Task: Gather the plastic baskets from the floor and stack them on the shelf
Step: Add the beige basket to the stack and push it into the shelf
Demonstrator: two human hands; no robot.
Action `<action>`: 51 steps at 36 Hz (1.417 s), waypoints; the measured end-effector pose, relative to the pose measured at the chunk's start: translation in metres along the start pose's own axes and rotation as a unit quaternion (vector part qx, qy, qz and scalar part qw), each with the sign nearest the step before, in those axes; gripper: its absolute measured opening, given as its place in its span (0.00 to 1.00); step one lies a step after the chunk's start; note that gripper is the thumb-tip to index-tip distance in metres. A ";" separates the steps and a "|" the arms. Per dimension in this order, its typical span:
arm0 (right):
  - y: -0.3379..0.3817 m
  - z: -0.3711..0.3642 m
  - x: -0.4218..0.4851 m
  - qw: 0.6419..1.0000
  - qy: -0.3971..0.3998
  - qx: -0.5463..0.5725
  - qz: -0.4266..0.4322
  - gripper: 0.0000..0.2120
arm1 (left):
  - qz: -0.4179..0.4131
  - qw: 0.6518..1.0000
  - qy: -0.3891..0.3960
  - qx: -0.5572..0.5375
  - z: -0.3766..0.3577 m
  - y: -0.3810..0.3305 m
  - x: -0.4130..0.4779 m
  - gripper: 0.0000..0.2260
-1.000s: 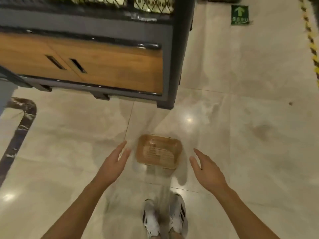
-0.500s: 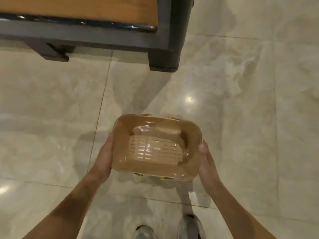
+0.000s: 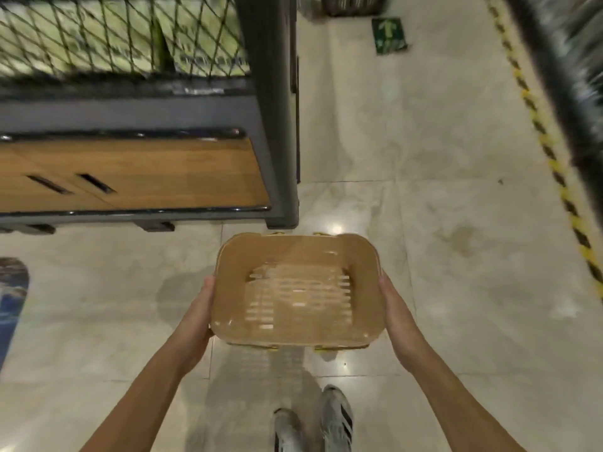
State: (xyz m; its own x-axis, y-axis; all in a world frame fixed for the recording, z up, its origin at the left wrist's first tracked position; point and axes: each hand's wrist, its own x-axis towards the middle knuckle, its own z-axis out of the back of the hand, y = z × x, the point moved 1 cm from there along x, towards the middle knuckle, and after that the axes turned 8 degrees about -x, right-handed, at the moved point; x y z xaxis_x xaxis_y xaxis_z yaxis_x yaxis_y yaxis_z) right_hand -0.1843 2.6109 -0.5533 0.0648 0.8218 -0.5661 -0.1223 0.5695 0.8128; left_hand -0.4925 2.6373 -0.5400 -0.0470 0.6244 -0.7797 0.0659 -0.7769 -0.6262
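Person's got the plastic basket [image 3: 297, 288] gripped by both hands: left hand [image 3: 195, 316] and right hand [image 3: 396, 311] on opposite sides, so it stays level, opening up, above the floor [image 3: 440, 243] — right by the shelf [image 3: 163, 171], probably heading there.

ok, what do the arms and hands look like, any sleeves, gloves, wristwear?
The left forearm and right forearm are bare to the frame edge; no sleeve shows. The left hand and right hand wear no gloves; no watch, band or ring is visible, though blur could hide small items.
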 end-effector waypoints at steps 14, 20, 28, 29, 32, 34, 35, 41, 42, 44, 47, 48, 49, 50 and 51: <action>0.299 0.143 -0.220 0.984 -0.136 0.085 0.078 0.17 | -0.112 0.982 0.145 0.044 -0.124 -0.256 -0.283 0.34; 0.324 0.194 -0.278 0.962 -0.219 0.114 0.115 0.18 | -0.187 0.950 0.247 0.041 -0.184 -0.296 -0.335 0.33; 0.318 0.225 -0.359 0.920 -0.333 0.162 0.130 0.17 | -0.247 0.898 0.346 0.109 -0.257 -0.316 -0.355 0.24; 0.313 0.226 -0.370 0.913 -0.349 0.172 0.122 0.18 | -0.239 0.892 0.365 0.118 -0.266 -0.314 -0.356 0.24; 0.290 0.231 -0.398 0.880 -0.409 0.225 0.090 0.24 | -0.216 0.877 0.403 0.151 -0.292 -0.305 -0.362 0.26; 0.274 0.233 -0.418 0.860 -0.442 0.246 0.066 0.29 | -0.195 0.864 0.429 0.176 -0.311 -0.296 -0.365 0.29; 0.266 0.233 -0.429 0.851 -0.457 0.252 0.059 0.29 | -0.184 0.855 0.445 0.192 -0.320 -0.291 -0.370 0.29; 0.213 0.229 -0.503 0.795 -0.529 0.296 0.025 0.33 | -0.167 0.801 0.506 0.272 -0.381 -0.241 -0.422 0.26; 0.203 0.230 -0.516 0.783 -0.543 0.304 0.017 0.34 | -0.170 0.788 0.517 0.287 -0.392 -0.231 -0.434 0.26; 0.183 0.230 -0.543 0.759 -0.568 0.318 0.007 0.34 | -0.169 0.771 0.533 0.307 -0.412 -0.209 -0.457 0.26; 0.152 0.235 -0.586 0.718 -0.609 0.336 -0.002 0.36 | -0.161 0.743 0.553 0.341 -0.445 -0.172 -0.489 0.26; 0.143 0.236 -0.600 0.706 -0.623 0.336 -0.007 0.33 | -0.156 0.734 0.560 0.351 -0.456 -0.158 -0.499 0.26; 0.133 0.238 -0.615 0.692 -0.638 0.337 -0.013 0.30 | -0.157 0.722 0.569 0.360 -0.466 -0.144 -0.512 0.24; 0.122 0.239 -0.630 0.679 -0.651 0.339 -0.018 0.28 | -0.158 0.708 0.581 0.368 -0.475 -0.129 -0.526 0.22; 0.112 0.240 -0.644 0.668 -0.662 0.340 -0.021 0.27 | -0.159 0.691 0.596 0.377 -0.483 -0.116 -0.540 0.20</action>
State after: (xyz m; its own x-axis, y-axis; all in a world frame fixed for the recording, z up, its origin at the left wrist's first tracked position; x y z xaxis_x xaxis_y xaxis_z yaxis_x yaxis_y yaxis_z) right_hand -0.0016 2.1490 -0.0649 0.9275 -0.1573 -0.3390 0.3564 0.0993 0.9290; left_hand 0.0062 2.4287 -0.0439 0.9443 0.0468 -0.3257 -0.3178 -0.1264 -0.9397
